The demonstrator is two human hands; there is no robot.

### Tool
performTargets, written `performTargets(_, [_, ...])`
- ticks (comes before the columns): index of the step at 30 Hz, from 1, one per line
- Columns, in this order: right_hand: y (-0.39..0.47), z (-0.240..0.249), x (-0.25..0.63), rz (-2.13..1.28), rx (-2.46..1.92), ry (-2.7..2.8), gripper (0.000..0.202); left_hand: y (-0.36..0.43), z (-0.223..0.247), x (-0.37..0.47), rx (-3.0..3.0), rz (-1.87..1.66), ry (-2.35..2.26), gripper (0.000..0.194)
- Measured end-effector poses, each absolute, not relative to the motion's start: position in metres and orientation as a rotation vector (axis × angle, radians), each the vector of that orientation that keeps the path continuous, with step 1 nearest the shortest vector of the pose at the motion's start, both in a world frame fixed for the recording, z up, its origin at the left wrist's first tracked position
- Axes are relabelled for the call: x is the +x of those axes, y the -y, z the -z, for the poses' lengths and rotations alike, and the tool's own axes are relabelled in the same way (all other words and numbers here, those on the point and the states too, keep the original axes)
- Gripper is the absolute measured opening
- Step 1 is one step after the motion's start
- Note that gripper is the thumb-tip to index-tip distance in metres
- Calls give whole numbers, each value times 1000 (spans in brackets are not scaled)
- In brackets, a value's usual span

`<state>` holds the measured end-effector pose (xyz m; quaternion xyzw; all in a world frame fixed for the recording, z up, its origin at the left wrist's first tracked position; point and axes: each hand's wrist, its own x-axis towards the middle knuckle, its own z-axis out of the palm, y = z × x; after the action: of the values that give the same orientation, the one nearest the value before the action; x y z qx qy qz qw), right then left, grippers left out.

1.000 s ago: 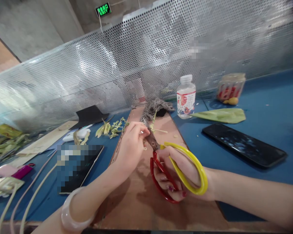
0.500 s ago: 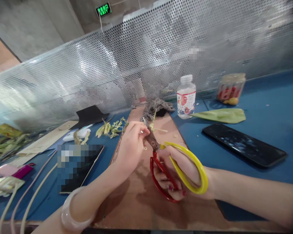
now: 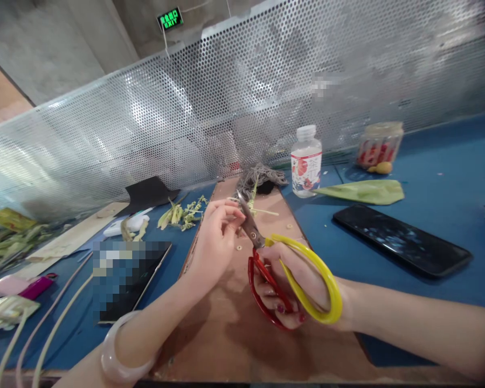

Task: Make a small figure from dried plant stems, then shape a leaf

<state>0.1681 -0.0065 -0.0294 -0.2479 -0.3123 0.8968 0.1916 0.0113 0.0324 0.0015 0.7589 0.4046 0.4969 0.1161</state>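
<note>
My right hand (image 3: 294, 265) is closed through the handles of a pair of scissors (image 3: 254, 230), one yellow and one red. Their metal blades point up and away, close together, with the tips beside my left fingertips. Over the brown board, my left hand (image 3: 216, 234) has its fingers curled in a pinch at the blades. Whatever lies between those fingers is too small or too hidden to make out. Just beyond the tips lies a pale green sprig (image 3: 254, 196), against a bundle of grey yarn (image 3: 269, 175).
The brown board (image 3: 226, 334) runs up the blue table. To the right are a black phone (image 3: 402, 240), a green husk leaf (image 3: 366, 192), a labelled bottle (image 3: 306, 164) and a jar (image 3: 380, 145). Leftward lie a tablet-like device (image 3: 145, 280) and plant scraps (image 3: 181, 213). Behind stands a perforated metal screen (image 3: 153, 108).
My left fingers have shifted slightly and parted a little from the blades, so more of the metal shows. The scissors stay in my right hand, almost still.
</note>
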Motion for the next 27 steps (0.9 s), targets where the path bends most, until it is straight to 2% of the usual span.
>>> performTargets(9, [10, 31, 170, -2433, -661, 936, 32, -32, -3, 13, 2101, -1471, -1119, 5])
performTargets(27, [16, 25, 168, -2325, -805, 1001, 31, -32, -7, 5, 2469, -1434, -1109, 11])
